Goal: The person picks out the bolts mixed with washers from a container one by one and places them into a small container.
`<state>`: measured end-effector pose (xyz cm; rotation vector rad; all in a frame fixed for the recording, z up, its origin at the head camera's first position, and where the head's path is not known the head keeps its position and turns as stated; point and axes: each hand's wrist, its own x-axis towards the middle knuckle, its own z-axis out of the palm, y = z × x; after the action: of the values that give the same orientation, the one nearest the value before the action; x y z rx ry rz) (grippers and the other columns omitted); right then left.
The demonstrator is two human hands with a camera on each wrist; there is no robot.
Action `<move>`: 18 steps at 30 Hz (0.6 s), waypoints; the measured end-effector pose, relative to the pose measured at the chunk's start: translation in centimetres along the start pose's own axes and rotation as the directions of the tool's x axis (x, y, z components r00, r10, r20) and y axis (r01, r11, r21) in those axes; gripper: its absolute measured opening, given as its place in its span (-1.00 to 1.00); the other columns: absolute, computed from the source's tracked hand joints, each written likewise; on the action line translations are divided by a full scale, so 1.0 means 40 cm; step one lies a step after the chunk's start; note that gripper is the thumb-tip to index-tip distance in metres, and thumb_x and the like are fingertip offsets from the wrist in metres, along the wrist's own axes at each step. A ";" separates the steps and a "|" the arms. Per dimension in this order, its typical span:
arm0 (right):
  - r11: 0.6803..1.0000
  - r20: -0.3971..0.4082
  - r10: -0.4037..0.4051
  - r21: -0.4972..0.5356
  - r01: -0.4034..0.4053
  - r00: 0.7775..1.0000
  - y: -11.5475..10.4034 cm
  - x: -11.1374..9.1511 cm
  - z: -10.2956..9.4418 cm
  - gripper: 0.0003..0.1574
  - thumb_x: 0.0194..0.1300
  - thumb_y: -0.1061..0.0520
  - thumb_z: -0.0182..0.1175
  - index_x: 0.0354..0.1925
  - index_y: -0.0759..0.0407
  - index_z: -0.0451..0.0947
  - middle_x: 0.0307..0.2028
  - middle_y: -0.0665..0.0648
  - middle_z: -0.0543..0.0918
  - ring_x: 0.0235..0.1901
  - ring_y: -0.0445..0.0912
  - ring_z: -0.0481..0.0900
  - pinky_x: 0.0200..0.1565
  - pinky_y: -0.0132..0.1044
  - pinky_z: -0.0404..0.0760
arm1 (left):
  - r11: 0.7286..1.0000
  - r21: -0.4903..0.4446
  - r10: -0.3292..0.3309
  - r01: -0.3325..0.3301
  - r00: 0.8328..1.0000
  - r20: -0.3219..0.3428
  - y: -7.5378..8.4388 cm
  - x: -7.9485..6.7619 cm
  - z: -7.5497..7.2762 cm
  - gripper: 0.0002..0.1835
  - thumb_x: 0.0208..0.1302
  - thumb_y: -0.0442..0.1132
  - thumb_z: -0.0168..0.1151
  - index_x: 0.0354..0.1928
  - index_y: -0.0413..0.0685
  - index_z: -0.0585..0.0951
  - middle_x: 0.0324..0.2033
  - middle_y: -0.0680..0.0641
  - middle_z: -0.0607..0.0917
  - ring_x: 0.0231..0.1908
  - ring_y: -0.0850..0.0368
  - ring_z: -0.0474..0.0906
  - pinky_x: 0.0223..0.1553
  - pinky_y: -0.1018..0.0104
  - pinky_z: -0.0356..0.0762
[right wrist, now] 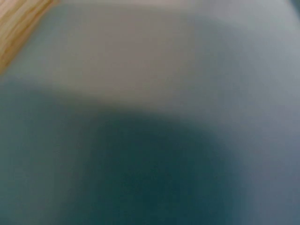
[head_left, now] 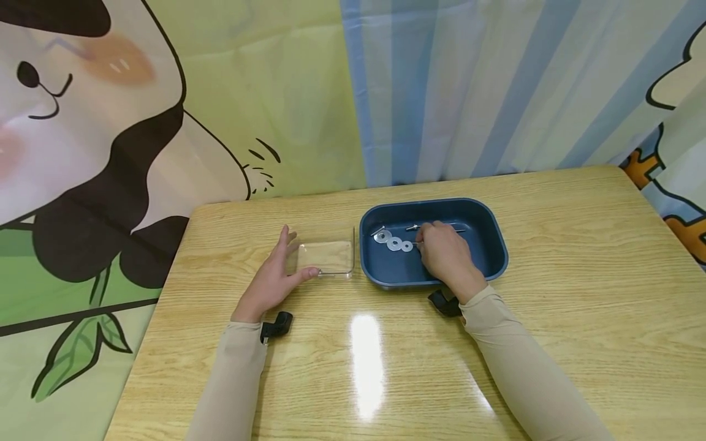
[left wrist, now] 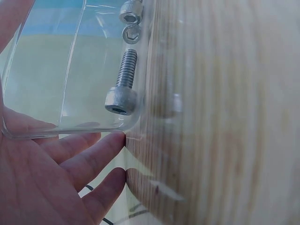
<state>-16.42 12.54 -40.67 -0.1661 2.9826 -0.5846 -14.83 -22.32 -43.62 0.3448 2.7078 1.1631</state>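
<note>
My left hand [head_left: 270, 278] reaches around the left end of a clear plastic box [head_left: 325, 241], thumb along the front side and straight fingers at the far side. Through its clear wall, the left wrist view shows a socket head screw [left wrist: 123, 84] lying inside, with another knurled screw head [left wrist: 131, 11] beyond it. My right hand [head_left: 445, 251] reaches down into a dark blue tray [head_left: 386, 278], fingers bent. A thin metal piece [head_left: 417, 244] shows beside its fingertips; whether they pinch it is hidden. The right wrist view is only a blur of tray wall.
Left of the right hand, the tray holds several flat washers [head_left: 394, 244] and a small screw [head_left: 378, 231]. Longer metal pieces [head_left: 412, 228] lie behind the hand. The box stands just left of the tray on the wooden table [head_left: 309, 367]. A printed curtain [head_left: 287, 98] hangs behind.
</note>
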 end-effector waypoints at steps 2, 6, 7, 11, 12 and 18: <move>1.000 -0.001 0.000 0.006 0.000 1.000 -0.002 0.000 -0.002 -0.82 0.46 0.20 0.17 -0.11 0.27 0.65 -0.16 0.25 0.61 -0.06 0.19 0.56 -0.13 0.11 0.61 | 1.000 0.000 -0.002 0.002 1.000 0.001 -0.001 0.000 0.000 0.23 0.26 0.31 0.29 0.56 0.33 -0.46 0.56 -0.05 0.08 0.50 -0.14 0.06 0.41 -0.26 0.05; 1.000 -0.008 0.007 0.026 -0.007 1.000 -0.007 -0.001 -0.005 -0.81 0.46 0.21 0.17 -0.08 0.28 0.65 -0.13 0.26 0.61 -0.05 0.18 0.54 -0.09 0.12 0.59 | 1.000 0.000 -0.002 0.002 1.000 0.001 -0.002 0.000 0.000 0.23 0.26 0.31 0.28 0.56 0.34 -0.47 0.56 -0.03 0.07 0.50 -0.14 0.05 0.41 -0.26 0.05; 0.999 -0.011 0.009 0.031 -0.009 1.000 -0.008 -0.001 -0.005 -0.80 0.46 0.21 0.17 -0.07 0.28 0.65 -0.13 0.26 0.61 -0.06 0.17 0.54 -0.08 0.11 0.59 | 1.000 0.000 -0.001 0.001 1.000 0.000 -0.002 0.000 0.000 0.23 0.26 0.31 0.28 0.56 0.33 -0.46 0.56 -0.04 0.07 0.50 -0.14 0.06 0.41 -0.26 0.05; 0.999 -0.027 0.013 0.048 -0.011 1.000 -0.012 0.000 -0.006 -0.81 0.46 0.20 0.17 -0.07 0.28 0.65 -0.14 0.25 0.61 -0.09 0.15 0.53 -0.07 0.09 0.58 | 1.000 0.000 -0.002 0.002 1.000 -0.001 -0.003 -0.003 -0.001 0.22 0.26 0.31 0.28 0.56 0.33 -0.46 0.56 -0.04 0.06 0.50 -0.15 0.07 0.40 -0.27 0.06; 0.999 -0.034 0.013 0.051 -0.012 0.999 -0.012 -0.001 -0.006 -0.81 0.46 0.20 0.18 -0.08 0.27 0.65 -0.14 0.25 0.61 -0.09 0.14 0.52 -0.07 0.09 0.57 | 1.000 0.001 -0.003 0.003 1.000 0.000 -0.003 -0.003 -0.001 0.22 0.26 0.32 0.28 0.56 0.34 -0.47 0.57 -0.03 0.06 0.50 -0.15 0.07 0.40 -0.27 0.07; 0.997 -0.096 -0.005 0.075 0.012 0.995 -0.013 -0.004 -0.007 -0.84 0.45 0.19 0.19 -0.12 0.26 0.64 -0.17 0.23 0.60 -0.12 0.12 0.51 -0.11 0.05 0.58 | 1.000 0.002 -0.004 0.004 1.000 0.002 -0.005 -0.002 0.001 0.22 0.26 0.33 0.27 0.56 0.36 -0.47 0.57 -0.02 0.04 0.50 -0.16 0.08 0.39 -0.28 0.08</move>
<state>-16.23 12.17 -40.20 -0.1490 3.0472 -0.7250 -14.79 -22.44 -43.77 0.3408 2.7069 1.1590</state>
